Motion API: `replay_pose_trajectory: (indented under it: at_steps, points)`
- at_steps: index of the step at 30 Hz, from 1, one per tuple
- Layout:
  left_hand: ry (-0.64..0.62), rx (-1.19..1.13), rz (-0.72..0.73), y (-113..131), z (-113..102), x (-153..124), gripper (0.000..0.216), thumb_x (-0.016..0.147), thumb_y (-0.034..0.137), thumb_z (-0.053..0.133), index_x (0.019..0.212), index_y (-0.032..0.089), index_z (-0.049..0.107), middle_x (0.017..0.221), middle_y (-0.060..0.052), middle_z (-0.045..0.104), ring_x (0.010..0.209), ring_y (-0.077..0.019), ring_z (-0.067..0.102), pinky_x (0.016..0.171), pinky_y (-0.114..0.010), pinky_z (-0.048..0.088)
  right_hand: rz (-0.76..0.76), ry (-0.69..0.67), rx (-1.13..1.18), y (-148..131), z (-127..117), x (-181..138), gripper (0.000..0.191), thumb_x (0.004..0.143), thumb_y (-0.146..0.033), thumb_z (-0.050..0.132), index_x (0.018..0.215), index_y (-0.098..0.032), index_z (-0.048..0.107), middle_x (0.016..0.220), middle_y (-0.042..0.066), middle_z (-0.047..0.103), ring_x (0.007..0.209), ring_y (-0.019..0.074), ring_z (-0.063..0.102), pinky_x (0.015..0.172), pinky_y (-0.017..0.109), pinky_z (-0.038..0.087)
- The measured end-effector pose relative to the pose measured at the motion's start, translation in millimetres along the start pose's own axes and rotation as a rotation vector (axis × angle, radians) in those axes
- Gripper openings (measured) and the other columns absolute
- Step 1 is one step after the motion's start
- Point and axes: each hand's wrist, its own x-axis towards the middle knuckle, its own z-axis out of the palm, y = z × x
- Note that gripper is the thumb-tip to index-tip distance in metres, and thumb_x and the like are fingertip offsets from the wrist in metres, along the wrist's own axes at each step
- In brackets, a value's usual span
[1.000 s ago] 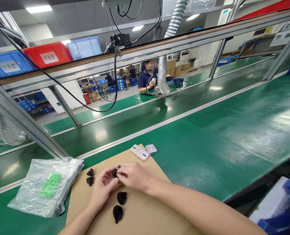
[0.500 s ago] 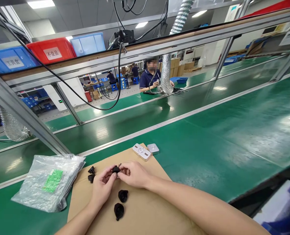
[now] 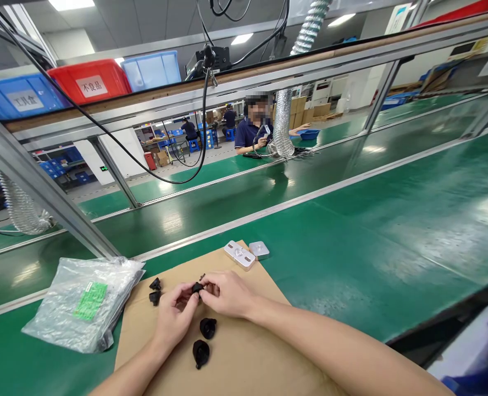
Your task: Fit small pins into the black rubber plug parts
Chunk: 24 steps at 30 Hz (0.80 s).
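Observation:
Both hands meet over a brown cardboard sheet point(image 3: 244, 363) on the green belt. My left hand point(image 3: 173, 316) and my right hand point(image 3: 226, 294) pinch the same small black plastic part point(image 3: 195, 287) between their fingertips. Two more black parts point(image 3: 207, 328) point(image 3: 200, 353) lie on the cardboard just below my hands. A pair of smaller black pieces point(image 3: 155, 291) sits to the left of my left hand. A tiny dark piece point(image 3: 203, 276) lies just above the held part.
A clear plastic bag with a green label point(image 3: 83, 302) lies at the left. Two silver metal blocks point(image 3: 246, 254) rest at the cardboard's far edge. A metal frame with red and blue bins point(image 3: 91, 82) and hanging cables crosses above. A person sits at a far bench.
My hands have kept hold of the black part, shifting slightly. The view has tilted a little; the far person's arm now reaches right toward a blue tray.

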Motion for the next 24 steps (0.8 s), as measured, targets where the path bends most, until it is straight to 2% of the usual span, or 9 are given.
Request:
replay_pose_trajectory:
  at_steps: [12, 24]
  points:
    - [-0.047, 0.052, 0.042, 1.4, -2.5, 1.1, 0.017, 0.093, 0.029, 0.064, 0.102, 0.019, 0.074, 0.085, -0.005, 0.072, 0.074, -0.0194, 0.064, 0.068, -0.027, 0.051, 0.004, 0.000, -0.004, -2.5, -0.4, -1.0, 0.006, 0.079, -0.022, 0.065, 0.078, -0.017, 0.065, 0.070, -0.002, 0.065, 0.061, 0.0093, 0.054, 0.056, 0.018, 0.034]
    - [-0.059, 0.104, 0.078, 3.6, -3.7, 0.8, 0.013, 0.093, 0.027, 0.060, 0.092, 0.019, 0.071, 0.075, -0.002, 0.065, 0.067, -0.0166, 0.057, 0.062, -0.025, 0.044, -0.014, 0.003, -0.038, -0.5, 3.4, -4.0, 0.009, 0.082, -0.023, 0.063, 0.077, -0.016, 0.059, 0.067, -0.004, 0.063, 0.058, 0.0082, 0.050, 0.058, 0.019, 0.031]
